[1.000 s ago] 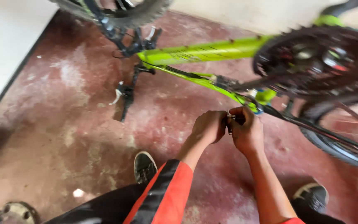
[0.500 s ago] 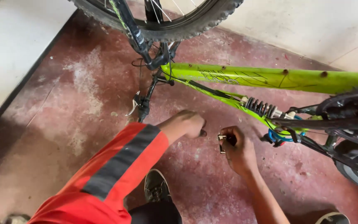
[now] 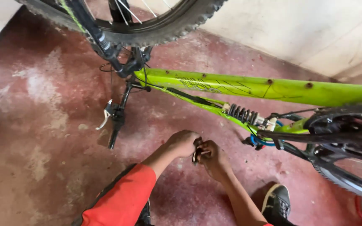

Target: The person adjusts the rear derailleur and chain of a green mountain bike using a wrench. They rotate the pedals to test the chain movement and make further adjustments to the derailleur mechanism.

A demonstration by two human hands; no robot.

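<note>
My left hand (image 3: pixel 183 143) and right hand (image 3: pixel 214 161) meet low over the red concrete floor (image 3: pixel 42 138), fingers of both pinched together on a small metal part (image 3: pixel 197 154). It stands roughly upright between them, equally near each, below the green bike frame (image 3: pixel 248 87) and near its coil shock (image 3: pixel 244 114).

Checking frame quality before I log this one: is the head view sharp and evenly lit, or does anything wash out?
Head view: soft daylight; the pale wall nearly washes out; the lime-green bicycle frame is sharp; the small metal part between both hands is too small to identify.
</note>
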